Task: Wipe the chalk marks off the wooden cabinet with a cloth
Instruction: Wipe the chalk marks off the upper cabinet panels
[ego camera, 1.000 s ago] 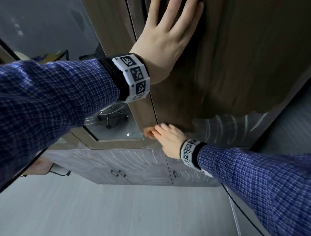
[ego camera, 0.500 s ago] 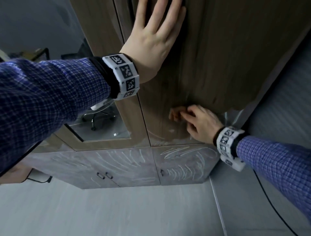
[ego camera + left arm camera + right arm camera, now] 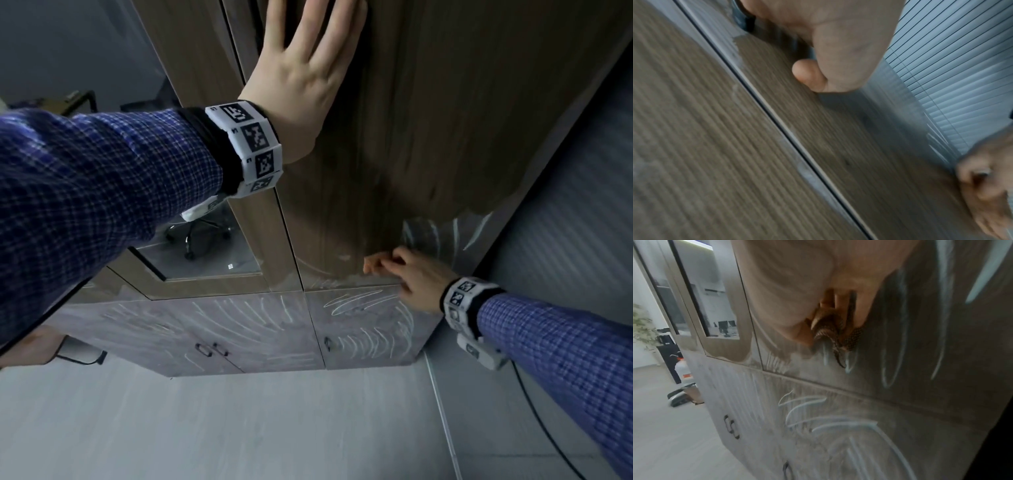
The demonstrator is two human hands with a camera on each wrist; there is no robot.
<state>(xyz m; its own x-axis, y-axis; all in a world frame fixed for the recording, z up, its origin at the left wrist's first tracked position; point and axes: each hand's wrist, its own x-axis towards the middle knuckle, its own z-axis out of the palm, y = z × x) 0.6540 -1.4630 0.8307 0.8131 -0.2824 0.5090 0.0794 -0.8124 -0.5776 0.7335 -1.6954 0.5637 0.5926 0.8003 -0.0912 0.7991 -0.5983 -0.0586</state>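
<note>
The tall wooden cabinet (image 3: 428,120) fills the view. White chalk marks (image 3: 239,315) streak its lower doors, and more chalk marks (image 3: 890,353) run down the bottom right of the upper door. My left hand (image 3: 308,68) presses flat on the upper door, fingers straight, seen from the palm side (image 3: 838,40) in the left wrist view. My right hand (image 3: 414,279) grips a bunched brown patterned cloth (image 3: 834,334) against the bottom edge of the upper right door. In the head view only an orange tip of the cloth (image 3: 371,265) shows past the fingers.
A glass-panelled door (image 3: 205,246) stands left of the wiped door. Small dark handles (image 3: 210,349) sit on the lower doors. A ribbed grey wall (image 3: 565,205) meets the cabinet on the right. A black cable (image 3: 548,431) trails over the grey floor. A spray bottle (image 3: 681,368) stands far left.
My right hand has carried the cloth rightward from the seam between the doors across the lower part of the upper door. My left hand stays flat on the door.
</note>
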